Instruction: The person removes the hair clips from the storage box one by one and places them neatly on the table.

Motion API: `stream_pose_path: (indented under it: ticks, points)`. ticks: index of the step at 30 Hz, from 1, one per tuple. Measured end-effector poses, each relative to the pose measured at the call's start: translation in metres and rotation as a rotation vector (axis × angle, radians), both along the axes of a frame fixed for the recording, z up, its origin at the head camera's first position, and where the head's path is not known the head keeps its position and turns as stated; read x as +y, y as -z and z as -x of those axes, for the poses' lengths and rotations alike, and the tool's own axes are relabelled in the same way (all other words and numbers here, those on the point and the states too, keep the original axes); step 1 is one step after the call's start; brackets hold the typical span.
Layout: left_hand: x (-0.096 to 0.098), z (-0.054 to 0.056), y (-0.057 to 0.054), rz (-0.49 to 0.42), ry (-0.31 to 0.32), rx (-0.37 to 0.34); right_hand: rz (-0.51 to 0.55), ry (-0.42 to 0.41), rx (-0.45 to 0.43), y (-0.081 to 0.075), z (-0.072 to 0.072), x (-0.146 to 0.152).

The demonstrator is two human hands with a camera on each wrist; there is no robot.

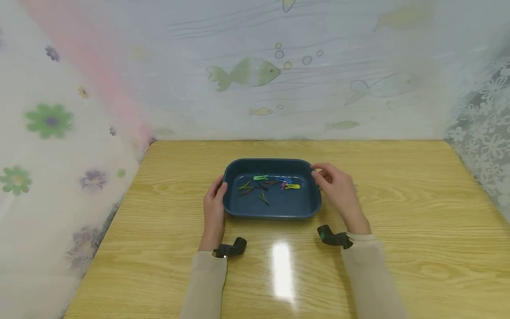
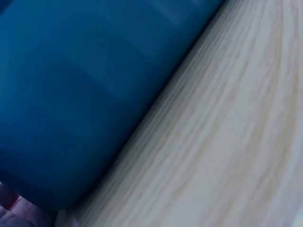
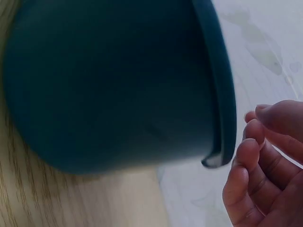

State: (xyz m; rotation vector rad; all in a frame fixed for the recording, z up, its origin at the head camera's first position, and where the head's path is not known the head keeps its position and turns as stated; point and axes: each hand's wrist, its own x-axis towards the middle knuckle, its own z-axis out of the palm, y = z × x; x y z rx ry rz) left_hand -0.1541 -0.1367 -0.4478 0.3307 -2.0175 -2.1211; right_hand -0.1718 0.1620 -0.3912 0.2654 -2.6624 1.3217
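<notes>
A dark blue plastic basin (image 1: 272,217) stands on the wooden table in front of me. Along its left side my left hand (image 1: 214,206) grips the wall, thumb over the rim. Its outer wall (image 2: 94,94) fills much of the left wrist view. By the far right corner of the rim is my right hand (image 1: 338,186), thumb and index tips close to the edge. In the right wrist view its fingers (image 3: 248,153) curl loosely just outside the rim, with nothing visible between them. Inside lie several small clips: a green clip (image 1: 260,177), a yellow clip (image 1: 292,186), a blue clip (image 1: 284,180) and dark thin ones.
The wood-grain table (image 1: 418,212) extends on both sides of the basin. Behind it hangs a pale sheet (image 1: 318,106) with fish drawings, and a flowered sheet (image 1: 59,177) borders the left. A black wrist camera (image 1: 332,237) sits on each forearm.
</notes>
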Motion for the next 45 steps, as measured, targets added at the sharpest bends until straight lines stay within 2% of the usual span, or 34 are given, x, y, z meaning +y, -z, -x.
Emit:
stream_pose_path:
  ticks: [7, 11, 17, 29, 38, 45]
  points:
    - [0.0, 0.0, 0.0, 0.009, 0.012, 0.007, -0.019, -0.027, 0.034, 0.001, -0.002, -0.015]
    - [0.0, 0.0, -0.001, 0.004, 0.009, 0.004, -0.01, -0.072, 0.014, 0.001, -0.003, -0.025]
    - [-0.001, -0.001, 0.0, 0.006, -0.003, -0.014, 0.044, -0.086, -0.019, -0.003, -0.005, -0.039]
    - [-0.001, 0.0, 0.0, 0.011, 0.004, -0.017, 0.054, -0.14, -0.006, -0.005, -0.004, -0.065]
    - [-0.002, 0.002, -0.001, 0.01, 0.002, -0.003, -0.006, -0.171, -0.05, 0.0, 0.0, -0.082]
    - [-0.002, 0.001, 0.0, -0.011, 0.004, -0.002, 0.003, -0.19, -0.094, 0.005, 0.001, -0.093]
